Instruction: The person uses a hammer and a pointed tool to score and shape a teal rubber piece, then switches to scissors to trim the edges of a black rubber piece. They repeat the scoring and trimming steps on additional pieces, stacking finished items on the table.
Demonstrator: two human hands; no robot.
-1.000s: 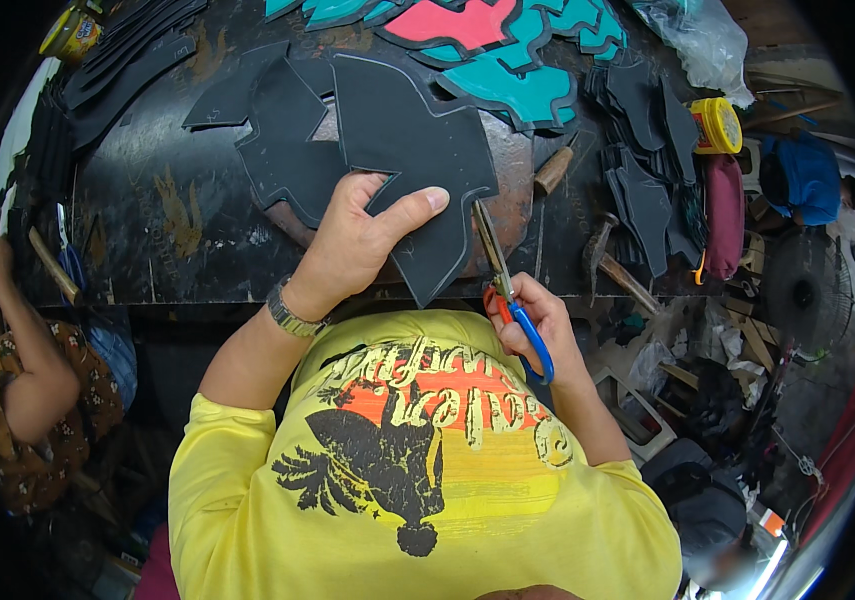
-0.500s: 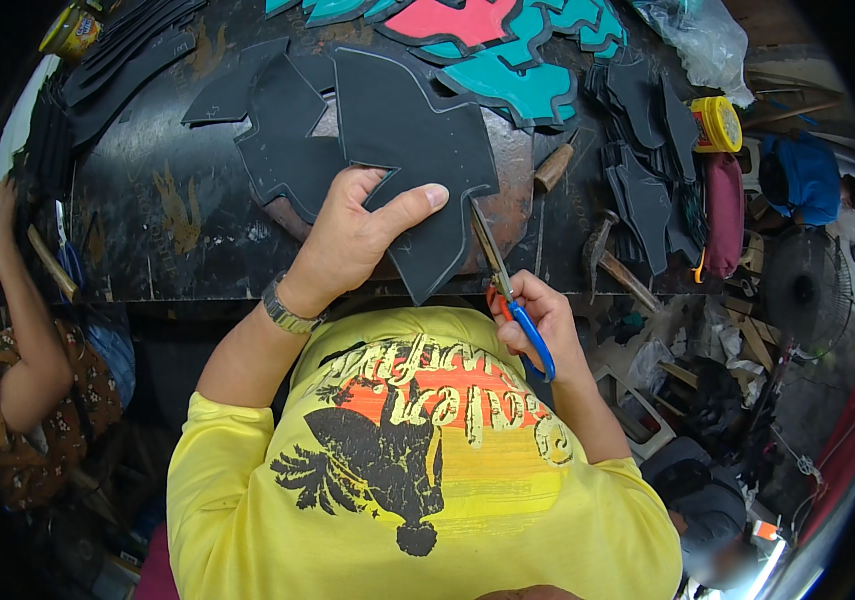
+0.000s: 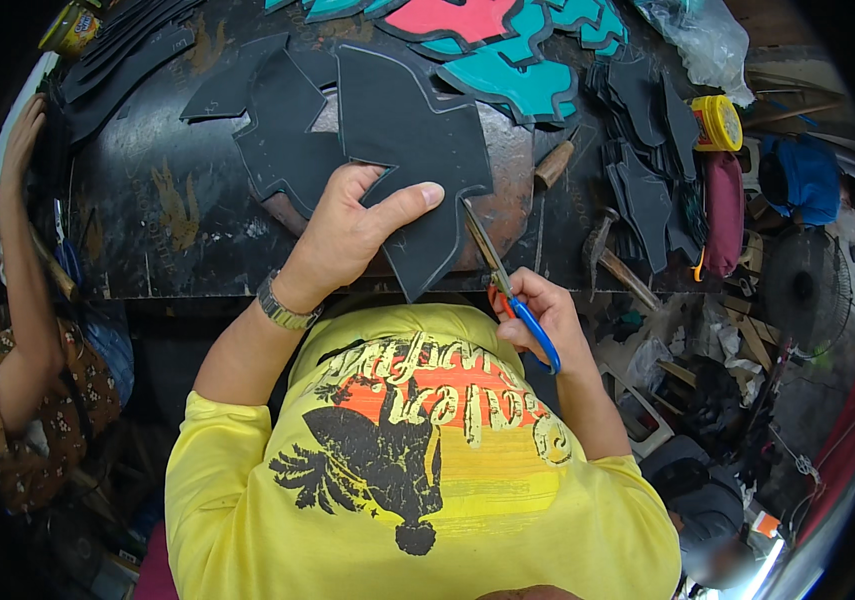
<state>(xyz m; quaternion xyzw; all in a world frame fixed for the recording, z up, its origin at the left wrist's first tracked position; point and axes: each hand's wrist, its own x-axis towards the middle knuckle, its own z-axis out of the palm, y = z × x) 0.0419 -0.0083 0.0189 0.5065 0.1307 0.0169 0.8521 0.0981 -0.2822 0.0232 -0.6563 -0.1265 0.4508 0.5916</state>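
Black sheet (image 3: 412, 125) is thumb-clamped in left grip (image 3: 339, 240); right grip (image 3: 551, 308) seemingly curls round scissors (image 3: 492, 261).

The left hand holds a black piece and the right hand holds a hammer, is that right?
Not quite: in the head view the right hand holds scissors, while the hammer rests on the table. The left hand does hold a black piece.

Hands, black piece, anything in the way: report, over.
Left hand gripping black piece, thumb on top. Right hand holding scissors, tips close to the piece's right edge. Hammer off to the right, apart from both hands.
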